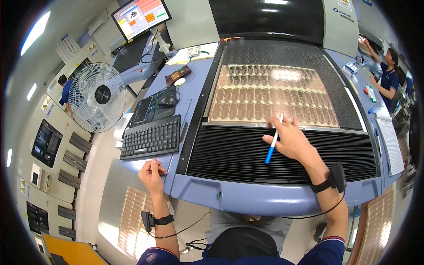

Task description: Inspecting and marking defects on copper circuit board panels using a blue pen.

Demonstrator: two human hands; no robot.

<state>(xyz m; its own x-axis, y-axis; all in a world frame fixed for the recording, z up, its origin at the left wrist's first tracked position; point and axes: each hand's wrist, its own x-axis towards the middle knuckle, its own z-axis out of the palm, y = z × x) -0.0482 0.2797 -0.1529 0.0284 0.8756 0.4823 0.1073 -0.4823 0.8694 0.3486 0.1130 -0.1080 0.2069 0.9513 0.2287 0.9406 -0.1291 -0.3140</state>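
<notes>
A copper-coloured circuit board panel [269,93], printed with rows of repeated shapes, lies on the dark textured bed of a machine. My right hand [289,138] rests at the panel's front edge and grips a white marker pen [274,140], its blue end slanting down over the ribbed black cover. Those fingertips reach onto the panel's border. My left hand [152,176] is loosely curled at the blue console's left front edge, just below a black keyboard [151,138]. Nothing shows in its folded fingers.
Behind the keyboard sit a black mouse [168,99] and a dark pouch [178,76]. A paper pad [389,143] lies along the right ledge. At left stand a large fan [98,97] and a monitor [141,17]. Another panel [134,221] is low left; a co-worker [388,81] stands far right.
</notes>
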